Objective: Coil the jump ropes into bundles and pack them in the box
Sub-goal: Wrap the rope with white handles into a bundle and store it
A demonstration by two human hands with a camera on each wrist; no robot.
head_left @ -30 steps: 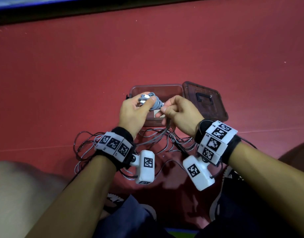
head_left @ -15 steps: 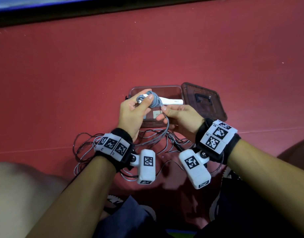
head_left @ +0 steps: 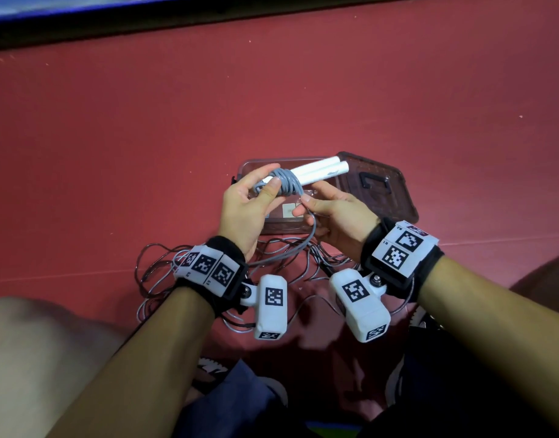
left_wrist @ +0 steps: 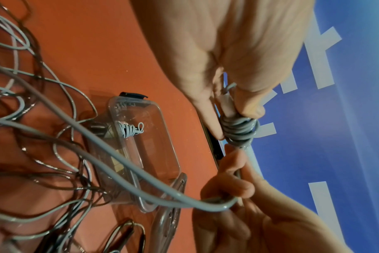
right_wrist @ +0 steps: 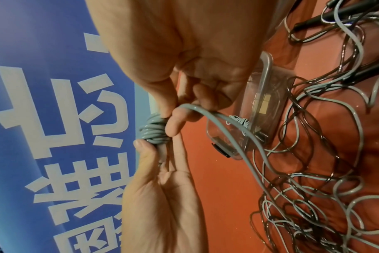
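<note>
My left hand point(head_left: 268, 180) grips two white handles point(head_left: 316, 169) held side by side, with grey cord coiled point(head_left: 289, 183) round their near ends. They hang above the clear plastic box point(head_left: 246, 167) on the red floor. My right hand point(head_left: 303, 206) pinches the free grey cord point(head_left: 309, 238) just below the coil; the cord trails down to the floor. The left wrist view has the coil point(left_wrist: 238, 130) under my fingers and the right hand point(left_wrist: 227, 188) curled on the cord. In the right wrist view, thumb and finger point(right_wrist: 177, 116) pinch the cord beside the coil point(right_wrist: 154, 131).
The box lid point(head_left: 382, 191) lies open to the right of the box. A tangle of grey and dark ropes point(head_left: 164, 263) spreads on the floor between the box and my knees, with black handles point(right_wrist: 314, 22) among it. A blue banner point(head_left: 82, 4) borders the far edge.
The white handles have swung out to the right and now stick out over the box. My right hand has turned palm-up and dropped below the coil with the cord.
</note>
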